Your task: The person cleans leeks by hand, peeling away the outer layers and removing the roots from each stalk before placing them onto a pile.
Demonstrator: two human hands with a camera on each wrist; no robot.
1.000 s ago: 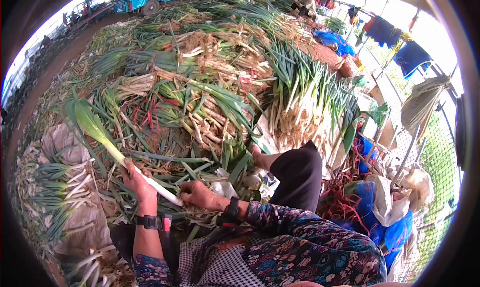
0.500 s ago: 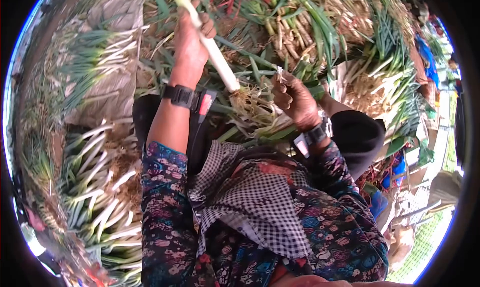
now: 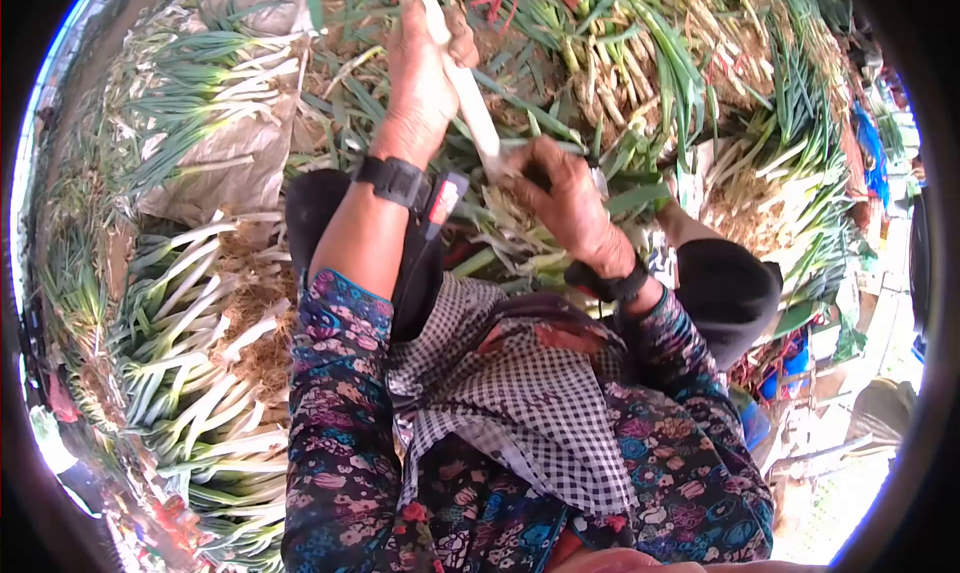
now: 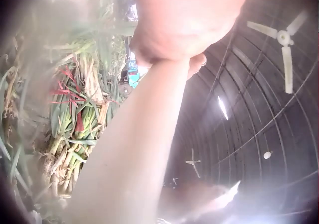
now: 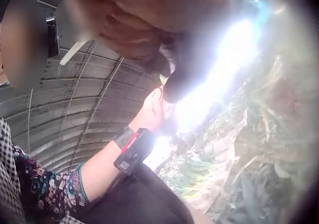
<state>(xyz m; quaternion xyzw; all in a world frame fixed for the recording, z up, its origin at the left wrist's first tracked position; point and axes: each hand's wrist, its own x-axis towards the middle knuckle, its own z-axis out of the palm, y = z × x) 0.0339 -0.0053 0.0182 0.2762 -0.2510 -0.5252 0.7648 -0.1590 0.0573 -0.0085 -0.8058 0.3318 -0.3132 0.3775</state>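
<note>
Slanting across the top of the head view is a long white-stemmed green onion (image 3: 475, 113). My left hand (image 3: 420, 88) grips it partway along the stem, fingers curled round it. In the left wrist view the pale stem (image 4: 134, 139) runs large from under that hand. My right hand (image 3: 570, 198) is at the lower, root end, with thumb and fingers bent and pinching there; they mostly hide the roots. Seen in the right wrist view, the right hand (image 5: 169, 25) is dark against glare, and what it pinches is hardly visible.
Rows of green onions (image 3: 200, 373) lie at the left, with a smaller batch on a pale sheet (image 3: 225, 178). Bundles (image 3: 620, 63) are heaped ahead, and another pile (image 3: 760, 193) lies at the right beyond a bent knee (image 3: 725, 288). Loose leaves and peelings (image 3: 520, 228) lie below the hands.
The head view has tilted down. My right hand was at the root end, then moved off right with a pale scrap, and is now back at the root end. The left hand keeps its grip.
</note>
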